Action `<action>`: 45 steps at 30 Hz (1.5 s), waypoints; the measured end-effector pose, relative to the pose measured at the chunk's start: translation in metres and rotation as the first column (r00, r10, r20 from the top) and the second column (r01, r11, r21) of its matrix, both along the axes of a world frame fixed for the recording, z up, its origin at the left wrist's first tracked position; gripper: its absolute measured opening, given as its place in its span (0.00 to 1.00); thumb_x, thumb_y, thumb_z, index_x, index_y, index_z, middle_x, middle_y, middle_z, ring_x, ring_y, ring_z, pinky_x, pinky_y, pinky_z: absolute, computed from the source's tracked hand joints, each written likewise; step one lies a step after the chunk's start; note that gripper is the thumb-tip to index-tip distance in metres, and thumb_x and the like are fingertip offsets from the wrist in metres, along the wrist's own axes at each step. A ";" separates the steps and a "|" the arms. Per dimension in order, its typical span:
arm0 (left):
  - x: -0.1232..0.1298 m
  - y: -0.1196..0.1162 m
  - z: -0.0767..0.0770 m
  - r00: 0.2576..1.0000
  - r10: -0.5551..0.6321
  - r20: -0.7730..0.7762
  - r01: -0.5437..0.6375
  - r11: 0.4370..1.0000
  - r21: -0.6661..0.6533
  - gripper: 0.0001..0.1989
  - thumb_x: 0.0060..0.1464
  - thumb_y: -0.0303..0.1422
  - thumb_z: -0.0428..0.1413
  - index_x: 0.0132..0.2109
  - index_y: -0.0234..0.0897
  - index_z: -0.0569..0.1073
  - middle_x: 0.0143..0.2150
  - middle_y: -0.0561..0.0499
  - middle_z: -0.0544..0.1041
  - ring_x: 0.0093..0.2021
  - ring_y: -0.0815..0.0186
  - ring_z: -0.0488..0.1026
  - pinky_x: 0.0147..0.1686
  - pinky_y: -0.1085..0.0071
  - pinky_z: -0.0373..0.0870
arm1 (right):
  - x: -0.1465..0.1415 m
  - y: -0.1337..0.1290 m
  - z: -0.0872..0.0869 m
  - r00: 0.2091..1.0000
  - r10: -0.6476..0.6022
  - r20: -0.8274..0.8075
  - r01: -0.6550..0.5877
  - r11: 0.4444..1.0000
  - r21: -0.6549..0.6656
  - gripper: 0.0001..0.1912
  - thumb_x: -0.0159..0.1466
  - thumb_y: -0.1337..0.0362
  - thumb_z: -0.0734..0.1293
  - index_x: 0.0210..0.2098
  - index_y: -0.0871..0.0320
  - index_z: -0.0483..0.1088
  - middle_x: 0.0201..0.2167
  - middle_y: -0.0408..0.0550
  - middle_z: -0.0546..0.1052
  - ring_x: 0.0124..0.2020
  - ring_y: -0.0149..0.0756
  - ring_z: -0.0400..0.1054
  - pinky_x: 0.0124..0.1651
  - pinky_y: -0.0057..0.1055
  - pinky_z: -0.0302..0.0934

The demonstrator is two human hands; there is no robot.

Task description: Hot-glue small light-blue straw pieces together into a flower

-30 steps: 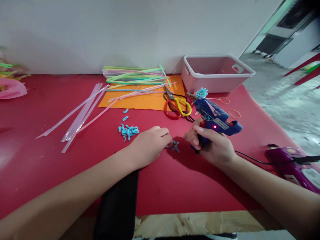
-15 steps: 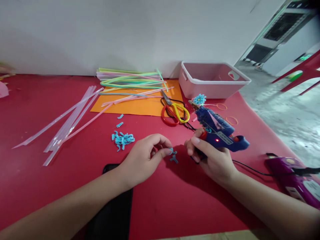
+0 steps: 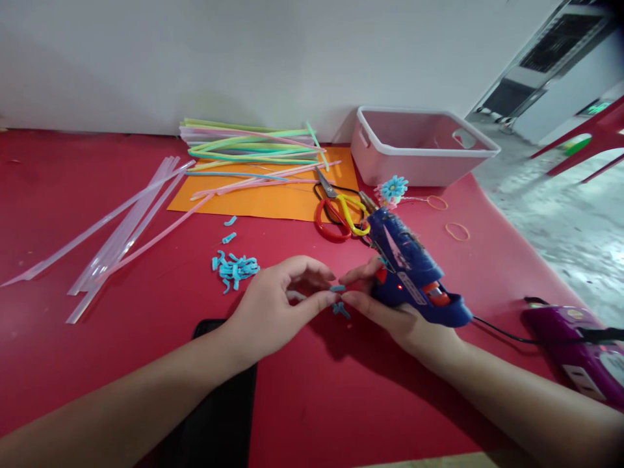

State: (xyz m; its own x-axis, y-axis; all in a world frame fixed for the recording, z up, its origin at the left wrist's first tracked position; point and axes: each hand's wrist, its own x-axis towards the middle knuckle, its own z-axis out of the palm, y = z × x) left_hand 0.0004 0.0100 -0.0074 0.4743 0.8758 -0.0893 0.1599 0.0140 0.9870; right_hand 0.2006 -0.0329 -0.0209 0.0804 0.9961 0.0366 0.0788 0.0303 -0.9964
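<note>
Between its thumb and fingertips my left hand (image 3: 280, 309) pinches a short blue pipe cleaner piece (image 3: 337, 288). My right hand (image 3: 394, 312) is wrapped round a blue hot glue gun (image 3: 414, 270) with its red light on; the nozzle points up and away to the left. The right thumb and index fingertip meet the other end of the same blue piece. Just below the fingertips, more blue pipe cleaner bits (image 3: 342, 310) lie on the red table. A pile of blue pieces (image 3: 237, 268) sits left of my left hand, with two loose ones above it.
Scissors (image 3: 336, 201) and colored pipe cleaners (image 3: 253, 146) lie on an orange sheet (image 3: 234, 206). Clear plastic strips (image 3: 131, 221) are at left, a black phone (image 3: 221, 396) under my left forearm. A pink basket (image 3: 409, 166), a blue flower (image 3: 394, 188) and a purple power strip (image 3: 570, 344) are rightward.
My right hand has moved left with the glue gun, and its fingertips now meet the blue piece in my left hand. The view has shifted slightly.
</note>
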 end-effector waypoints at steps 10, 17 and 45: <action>-0.001 0.000 0.004 0.993 -0.047 0.112 0.052 0.998 -0.037 0.10 0.53 0.37 0.67 0.39 0.36 0.78 0.35 0.49 0.82 0.35 0.67 0.79 0.34 0.75 0.76 | -0.002 -0.001 -0.004 1.000 0.003 -0.025 -0.003 1.000 0.009 0.16 0.58 0.55 0.78 0.35 0.51 0.68 0.30 0.40 0.78 0.30 0.32 0.74 0.38 0.32 0.72; 0.001 -0.001 0.003 0.989 -0.081 0.122 0.082 0.997 -0.001 0.10 0.51 0.31 0.68 0.40 0.37 0.77 0.38 0.50 0.80 0.39 0.67 0.78 0.40 0.73 0.76 | 0.000 0.001 0.011 0.997 0.076 -0.018 -0.077 0.996 -0.038 0.16 0.57 0.56 0.78 0.33 0.52 0.67 0.28 0.40 0.78 0.27 0.32 0.72 0.35 0.33 0.72; 0.002 -0.004 0.003 0.994 -0.052 -0.094 0.065 0.989 0.136 0.09 0.58 0.36 0.61 0.42 0.35 0.78 0.34 0.52 0.81 0.31 0.70 0.75 0.31 0.75 0.70 | -0.003 0.000 -0.008 0.985 -0.040 0.167 0.002 0.975 0.221 0.12 0.59 0.62 0.74 0.35 0.51 0.65 0.27 0.39 0.75 0.27 0.32 0.70 0.34 0.33 0.67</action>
